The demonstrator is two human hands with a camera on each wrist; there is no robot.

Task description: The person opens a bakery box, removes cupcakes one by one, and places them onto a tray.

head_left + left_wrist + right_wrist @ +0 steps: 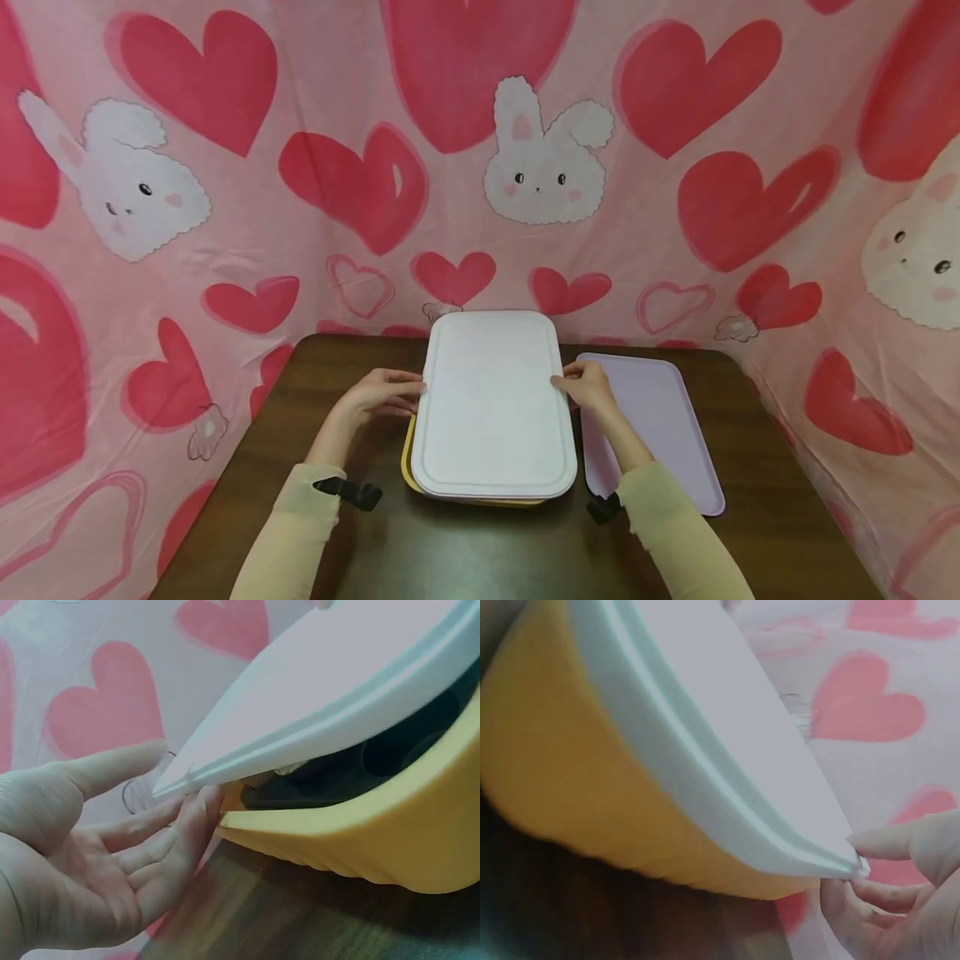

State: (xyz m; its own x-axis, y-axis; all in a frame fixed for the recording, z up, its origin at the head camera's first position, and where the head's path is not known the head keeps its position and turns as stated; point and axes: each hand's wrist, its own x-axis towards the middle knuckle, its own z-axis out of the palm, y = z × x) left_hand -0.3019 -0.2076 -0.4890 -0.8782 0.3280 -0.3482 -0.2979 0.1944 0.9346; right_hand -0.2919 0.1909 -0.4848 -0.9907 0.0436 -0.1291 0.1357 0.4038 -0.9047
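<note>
White lid (491, 400): over the yellow bin (360, 847), a gap showing along its left side; probably light, stiff, slightly slippery plastic, best held by both long edges.
Left hand (382, 393): fingers curl beneath the lid's edge, thumb at its top.
Right hand (588, 385): pinches the opposite edge.
Yellow bin: contains a dark object (330, 780), unidentifiable.
Purple tray (667, 425): lies right of the bin.
</note>
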